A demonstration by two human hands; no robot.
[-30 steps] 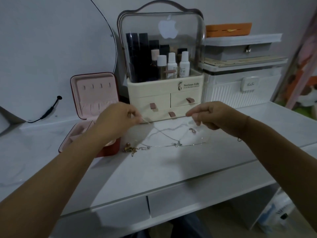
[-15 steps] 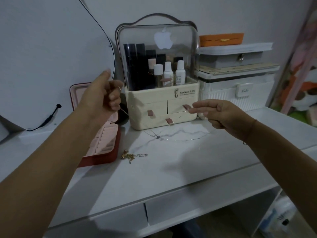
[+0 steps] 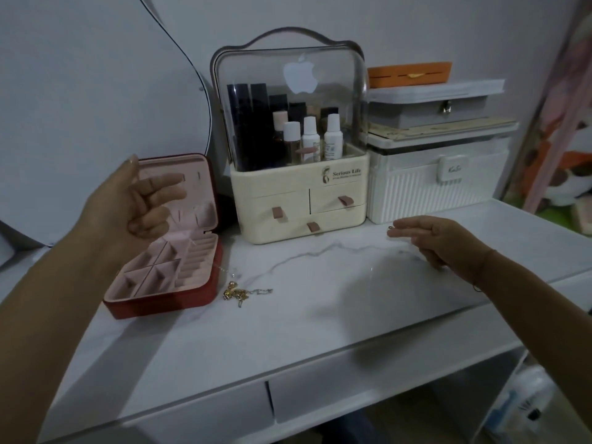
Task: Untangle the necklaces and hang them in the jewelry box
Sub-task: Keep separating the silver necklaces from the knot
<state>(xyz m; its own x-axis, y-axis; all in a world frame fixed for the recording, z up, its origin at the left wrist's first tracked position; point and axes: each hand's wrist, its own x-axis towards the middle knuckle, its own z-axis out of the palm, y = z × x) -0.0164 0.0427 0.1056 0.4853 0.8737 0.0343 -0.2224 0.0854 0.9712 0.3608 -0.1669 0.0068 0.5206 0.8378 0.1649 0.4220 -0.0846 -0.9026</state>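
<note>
**Inspector:** Location of the necklaces?

**Assistant:** A tangled gold necklace (image 3: 237, 293) lies on the white marble-patterned bench (image 3: 320, 318), left of centre. It is just beside the front right corner of the open red jewellery box with pink lining (image 3: 160, 303). A thin silver necklace (image 3: 390, 231) is hard to trace. One small round end shows at the right hand's fingers (image 3: 410, 226), and a faint stretch shows near the box's right edge. The span between is almost invisible.

**Inspector:** Hands?

**Assistant:** The right hand (image 3: 445, 241) is right of centre, low over the bench, its fingers pinching that end piece. The left hand (image 3: 128, 206) is raised before the box's lid and motion-blurred. Its fingers are loosely parted; I cannot tell whether they grasp the chain.

**Inspector:** Obstructions?

**Assistant:** The left hand covers part of the lid's lining.
</note>
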